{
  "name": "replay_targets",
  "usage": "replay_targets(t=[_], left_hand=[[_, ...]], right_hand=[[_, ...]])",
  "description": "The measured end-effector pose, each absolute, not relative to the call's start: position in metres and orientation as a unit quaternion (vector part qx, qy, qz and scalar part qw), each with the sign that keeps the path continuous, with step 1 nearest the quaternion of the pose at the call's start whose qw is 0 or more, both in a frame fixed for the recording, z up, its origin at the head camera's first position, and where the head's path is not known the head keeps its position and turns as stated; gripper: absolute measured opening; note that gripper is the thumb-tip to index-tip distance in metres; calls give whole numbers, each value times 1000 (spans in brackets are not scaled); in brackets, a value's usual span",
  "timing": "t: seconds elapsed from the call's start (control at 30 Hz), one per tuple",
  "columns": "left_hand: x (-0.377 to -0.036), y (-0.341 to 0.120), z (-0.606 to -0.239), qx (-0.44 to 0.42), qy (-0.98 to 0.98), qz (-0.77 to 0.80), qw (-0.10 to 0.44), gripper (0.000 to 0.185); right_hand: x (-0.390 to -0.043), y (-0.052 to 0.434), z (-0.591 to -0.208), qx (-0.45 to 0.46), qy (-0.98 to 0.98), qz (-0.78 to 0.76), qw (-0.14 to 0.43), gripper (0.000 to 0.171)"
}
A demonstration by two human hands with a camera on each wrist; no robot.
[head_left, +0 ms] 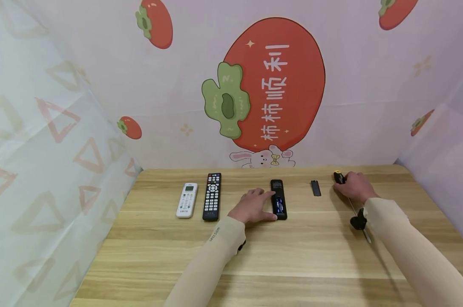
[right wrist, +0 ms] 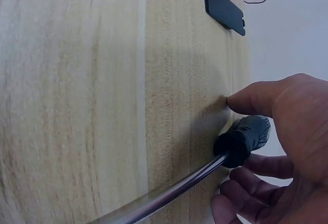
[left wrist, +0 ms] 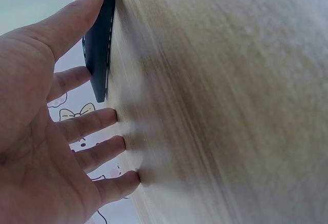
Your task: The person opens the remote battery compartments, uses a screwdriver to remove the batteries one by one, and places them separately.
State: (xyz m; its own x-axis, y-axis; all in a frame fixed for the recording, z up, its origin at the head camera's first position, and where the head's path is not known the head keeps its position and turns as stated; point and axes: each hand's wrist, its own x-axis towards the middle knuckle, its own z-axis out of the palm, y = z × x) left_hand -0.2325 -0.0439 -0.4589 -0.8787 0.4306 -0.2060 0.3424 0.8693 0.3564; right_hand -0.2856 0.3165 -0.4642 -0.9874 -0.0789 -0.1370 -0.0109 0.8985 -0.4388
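**Left hand steadies open remote, right hand on screwdriver**

I read the right hand (head_left: 355, 186) as cupped over the screwdriver (head_left: 337, 176). The fingers curl loosely round the black-and-yellow handle, the thumb tip is on the table (head_left: 292, 256), and the shaft trails toward 5 o'clock. The left hand (head_left: 252, 207) lies flat with straight fingers and grips nothing; its thumb runs along the side of the open remote (head_left: 278, 199), just at its 3 o'clock.

My judgement of the step: the battery bay is already uncovered, with blue cells showing. The battery cover (head_left: 315, 188) lies apart at 3 o'clock of that remote, between the two hands. The next move probably calls for a firmer left-hand hold on the remote.

Counts:
- Remotes: three, namely the open one, a black remote (head_left: 212, 196) and a white remote (head_left: 187, 200), both at 9 o'clock.
- Screwdrivers: one.
- Loose covers: one.
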Motion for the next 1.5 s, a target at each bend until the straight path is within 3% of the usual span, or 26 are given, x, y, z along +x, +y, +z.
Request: replay_targets(t=[1.17, 1.5], left_hand=[[-233, -43, -458, 199, 958, 153, 140, 79], [-231, -43, -457, 196, 955, 167, 145, 79]], right_hand=[[-282, 312, -447, -37, 961, -248, 113, 30], [-271, 305, -418, -72, 951, -289, 82, 46]])
